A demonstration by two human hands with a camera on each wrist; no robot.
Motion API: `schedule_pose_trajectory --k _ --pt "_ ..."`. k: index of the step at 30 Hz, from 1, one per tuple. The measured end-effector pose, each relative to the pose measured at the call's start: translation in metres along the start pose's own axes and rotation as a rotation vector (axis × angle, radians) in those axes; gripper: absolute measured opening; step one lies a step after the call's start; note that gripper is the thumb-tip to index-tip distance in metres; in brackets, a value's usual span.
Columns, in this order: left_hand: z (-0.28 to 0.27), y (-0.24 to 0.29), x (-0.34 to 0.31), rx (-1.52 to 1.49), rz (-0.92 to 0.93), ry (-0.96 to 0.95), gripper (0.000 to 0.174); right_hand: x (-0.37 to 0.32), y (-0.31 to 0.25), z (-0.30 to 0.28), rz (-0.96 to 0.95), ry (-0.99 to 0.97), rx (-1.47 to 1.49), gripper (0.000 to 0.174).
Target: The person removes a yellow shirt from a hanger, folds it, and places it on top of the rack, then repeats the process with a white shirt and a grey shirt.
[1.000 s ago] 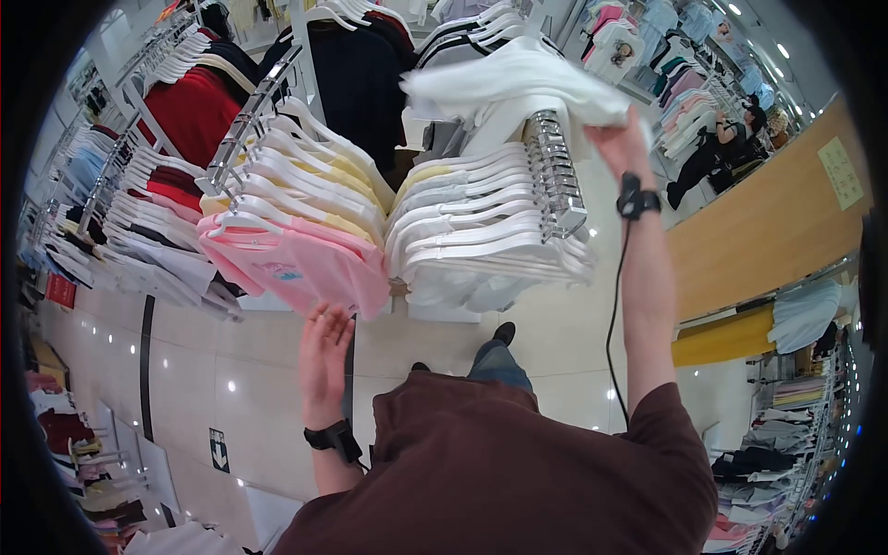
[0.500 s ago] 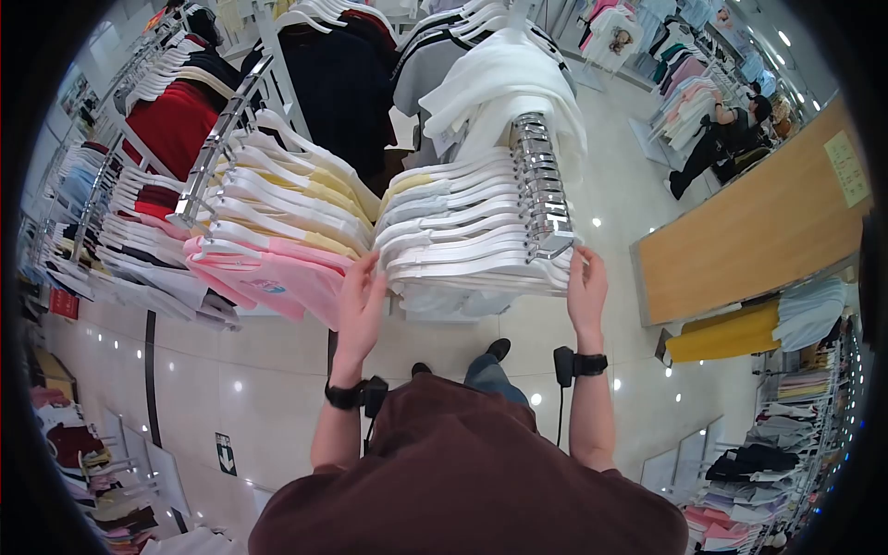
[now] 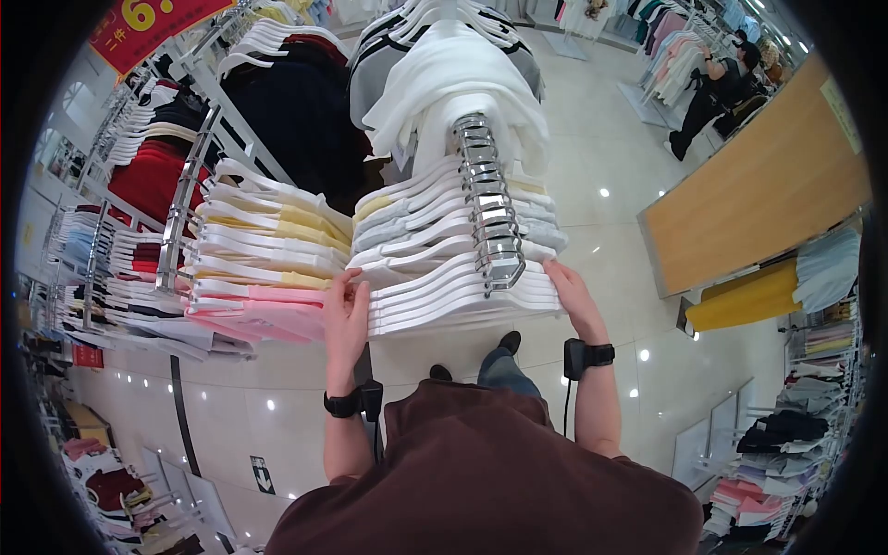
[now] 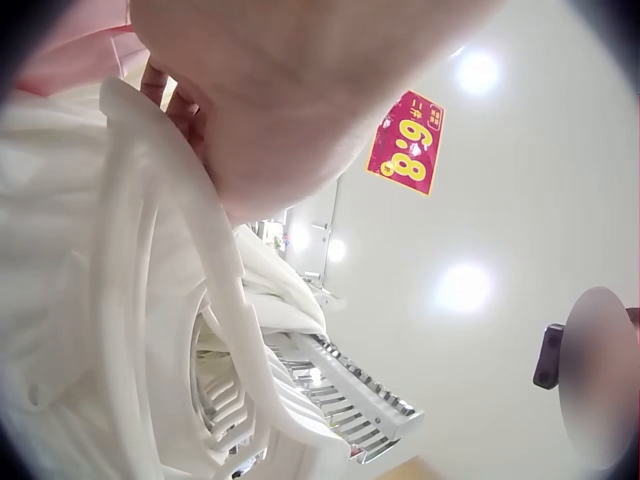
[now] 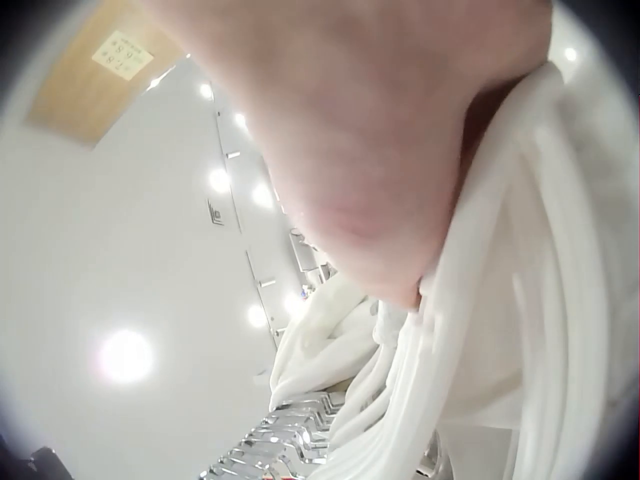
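Observation:
White hangers (image 3: 435,301) with pale clothes hang in a tight front group on a chrome rail (image 3: 490,208) that points toward me. My left hand (image 3: 346,324) holds the left ends of this group. Bent fingers show behind a hanger's end in the left wrist view. At the opposite ends, my right hand (image 3: 577,301) grips the same group, its fingers partly hidden by the palm in the right wrist view. Farther back, a white garment (image 3: 444,79) lies draped over the rail. Pink clothes (image 3: 268,313) hang just left of my left hand.
A second chrome rail (image 3: 190,199) with white and yellow clothes stands at the left. Dark tops (image 3: 296,120) hang behind. A wooden panel (image 3: 758,180) rises at the right, a yellow garment (image 3: 740,301) below it. A person in black (image 3: 717,97) stands at the far right.
My right hand came down from the white garment, now draped over the rail, to the hangers' right ends. My left hand moved from the pink clothes to their left ends. The front hangers bunched together.

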State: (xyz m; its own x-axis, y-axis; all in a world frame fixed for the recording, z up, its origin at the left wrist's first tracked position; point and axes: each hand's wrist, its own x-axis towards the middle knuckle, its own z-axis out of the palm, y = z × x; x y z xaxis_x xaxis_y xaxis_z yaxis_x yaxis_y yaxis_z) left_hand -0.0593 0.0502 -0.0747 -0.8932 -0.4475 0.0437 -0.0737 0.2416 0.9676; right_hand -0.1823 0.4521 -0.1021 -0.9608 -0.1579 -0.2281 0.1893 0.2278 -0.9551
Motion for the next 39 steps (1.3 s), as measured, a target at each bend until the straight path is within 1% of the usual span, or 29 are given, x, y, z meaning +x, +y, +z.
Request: schedule_pose_trajectory --k 1,2,3,4,6,8,10,12,14,15,17,20,22,23,24,25,26,27,28,29,31,32,33,34,35,36,37,38,39 --pt "-0.002 -0.001 0.002 0.001 -0.006 0.004 0.03 -0.003 -0.005 -0.001 0.068 -0.059 0.062 0.043" --pt "-0.004 -0.002 0.006 0.177 0.156 0.037 0.03 -0.004 -0.007 -0.002 0.073 -0.066 0.058 0.043" --pt "-0.005 0.0 0.008 0.355 0.313 0.067 0.03 -0.007 -0.007 -0.002 0.118 -0.061 0.125 0.043" --pt "-0.005 0.003 0.008 0.356 0.302 0.07 0.03 -0.008 -0.006 -0.001 0.164 -0.054 0.192 0.043" --pt "-0.004 0.013 0.012 0.208 0.145 0.018 0.03 -0.008 0.0 -0.002 0.159 -0.061 0.226 0.043" --pt "-0.005 0.013 0.016 0.217 0.115 0.007 0.026 -0.01 0.005 -0.003 0.156 -0.067 0.265 0.043" --pt "-0.009 0.01 0.021 0.091 0.024 -0.102 0.021 -0.01 0.005 -0.002 0.204 -0.048 0.348 0.042" --pt "-0.011 0.012 0.022 0.112 0.069 -0.105 0.021 -0.005 0.007 -0.002 0.204 -0.03 0.377 0.04" --pt "-0.014 0.014 0.023 0.186 0.244 -0.098 0.022 -0.007 0.008 -0.003 0.206 -0.017 0.399 0.038" --pt "-0.015 0.018 0.022 0.186 0.245 -0.095 0.022 -0.007 0.006 -0.003 0.21 -0.019 0.41 0.039" --pt "-0.019 0.028 0.022 0.077 -0.075 -0.209 0.019 -0.006 0.006 -0.003 0.209 -0.02 0.423 0.039" --pt "-0.018 0.023 0.028 0.018 -0.032 -0.275 0.016 0.0 0.022 -0.005 0.223 -0.05 0.523 0.04" --pt "-0.018 0.016 0.032 -0.001 0.008 -0.298 0.017 0.011 0.041 -0.004 0.276 -0.073 0.834 0.042" --pt "-0.017 0.013 0.033 -0.02 0.042 -0.323 0.017 0.014 0.052 -0.005 0.27 -0.07 0.83 0.042" --pt "-0.016 0.02 0.033 -0.027 0.046 -0.323 0.017 0.017 0.066 -0.008 0.268 -0.113 0.942 0.042" --pt "-0.014 0.032 0.032 0.032 -0.011 -0.325 0.019 0.02 0.079 -0.01 0.265 -0.159 1.053 0.043" --pt "-0.012 0.039 0.031 0.091 -0.07 -0.325 0.02 0.02 0.095 -0.011 0.264 -0.163 1.047 0.043" --pt "-0.009 0.036 0.032 0.086 -0.071 -0.318 0.02 0.016 0.113 -0.011 0.197 -0.117 0.994 0.044" --pt "-0.003 0.031 0.034 0.068 0.008 -0.334 0.022 0.014 0.128 -0.011 0.129 -0.073 0.941 0.045" --pt "0.0 0.027 0.035 0.05 0.087 -0.35 0.023 0.014 0.142 -0.007 0.127 -0.077 0.933 0.045" --pt "0.002 0.029 0.035 0.06 0.099 -0.325 0.024 0.012 0.16 0.006 0.162 -0.068 0.988 0.042" --pt "0.004 0.032 0.035 0.078 0.111 -0.305 0.024 0.016 0.164 0.014 0.271 -0.051 0.836 0.043" --pt "0.002 0.037 0.035 0.075 0.113 -0.31 0.024 0.013 0.161 0.023 0.32 0.019 0.751 0.043" --pt "-0.004 0.043 0.035 0.118 0.135 -0.395 0.025 0.008 0.149 0.031 0.368 0.086 0.666 0.043" --pt "-0.008 0.045 0.034 0.162 0.154 -0.478 0.026 0.01 0.157 0.032 0.37 0.086 0.666 0.043" --pt "-0.007 0.039 0.033 0.163 0.153 -0.479 0.026 0.017 0.181 0.032 0.377 0.085 0.591 0.044" --pt "-0.004 0.029 0.031 0.1 0.12 -0.574 0.027 0.017 0.188 0.033 0.382 0.085 0.516 0.045" --pt "-0.002 0.02 0.029 0.035 0.088 -0.667 0.028 0.016 0.195 0.035 0.382 0.087 0.516 0.045" --pt "-0.002 0.017 0.028 0.073 -0.016 -0.718 0.029 0.012 0.19 0.046 0.441 0.025 0.631 0.047"
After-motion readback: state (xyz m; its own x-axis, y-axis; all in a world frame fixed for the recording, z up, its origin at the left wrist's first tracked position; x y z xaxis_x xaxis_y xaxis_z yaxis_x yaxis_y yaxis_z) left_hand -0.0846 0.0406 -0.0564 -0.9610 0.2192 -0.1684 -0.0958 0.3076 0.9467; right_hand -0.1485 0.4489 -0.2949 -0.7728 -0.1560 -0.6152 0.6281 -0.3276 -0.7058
